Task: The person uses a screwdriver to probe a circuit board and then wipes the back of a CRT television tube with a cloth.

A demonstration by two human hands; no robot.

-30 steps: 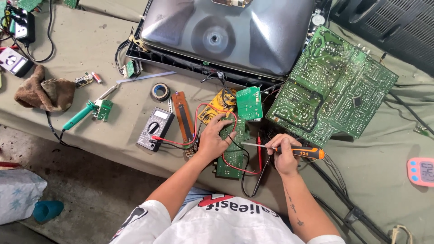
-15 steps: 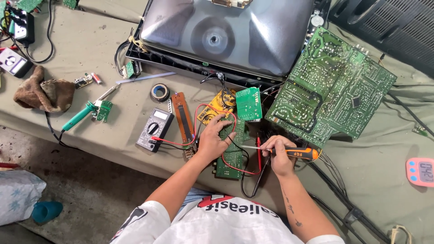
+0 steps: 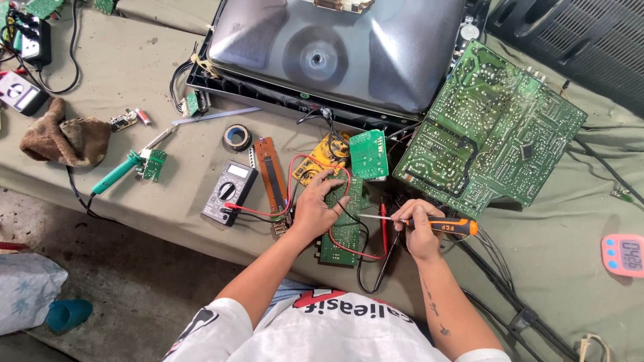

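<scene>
Near the front edge of the worktop, the left hand lies with fingers spread, pressing down a small green circuit board. The right hand is closed around an orange-handled screwdriver, its tip meeting that board. A multimeter sits just left.

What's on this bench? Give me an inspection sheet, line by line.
Surface: table under olive cloth.
Job's things: small board under left hand; screwdriver in right hand, tip on the board.
Clutter: multimeter, soldering iron, tape roll, rag, big board, screen, pink timer.
Grippers: both hands busy, as above.
Cables: red lead and black lead loop over the small board.
Surroundings: bare floor, blue cup.
</scene>
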